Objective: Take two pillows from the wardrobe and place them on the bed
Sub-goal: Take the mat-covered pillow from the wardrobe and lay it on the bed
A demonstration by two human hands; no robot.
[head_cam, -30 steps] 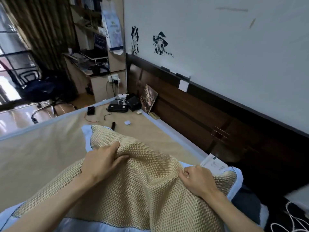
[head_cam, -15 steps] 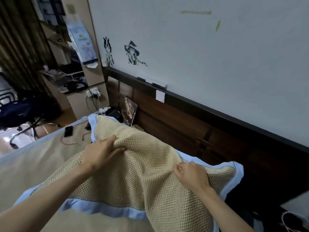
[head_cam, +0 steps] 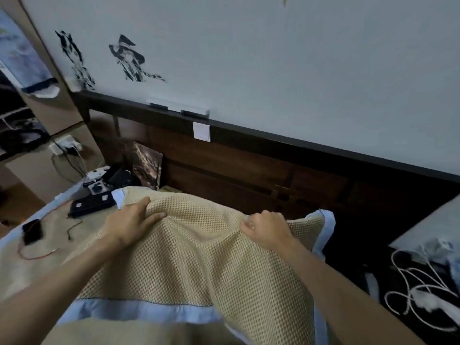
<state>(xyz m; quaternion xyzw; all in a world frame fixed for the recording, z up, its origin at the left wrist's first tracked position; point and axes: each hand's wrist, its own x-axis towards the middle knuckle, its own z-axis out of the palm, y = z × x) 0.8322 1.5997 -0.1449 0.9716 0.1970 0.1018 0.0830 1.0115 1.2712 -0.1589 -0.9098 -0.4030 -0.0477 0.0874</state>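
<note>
A beige mesh-textured pillow (head_cam: 199, 260) with a light blue border lies on the bed (head_cam: 29, 267), its far edge close to the dark wooden headboard (head_cam: 249, 170). My left hand (head_cam: 132, 220) grips a fold of the fabric near the pillow's far left corner. My right hand (head_cam: 266, 227) pinches the fabric near its far right corner. Both forearms stretch over the pillow. I see only this one pillow; the wardrobe is out of view.
Small electronics sit at the bed's far left: a black device (head_cam: 92, 205), a phone (head_cam: 32, 230), thin cables (head_cam: 37, 255) and a picture (head_cam: 146, 168) leaning on the headboard. White cords (head_cam: 423, 290) lie on a dark surface at right. A wall socket (head_cam: 64, 145) is at left.
The pillow has been carried toward the headboard and lowered, still held by both hands. The view has swung right and closer to the wall.
</note>
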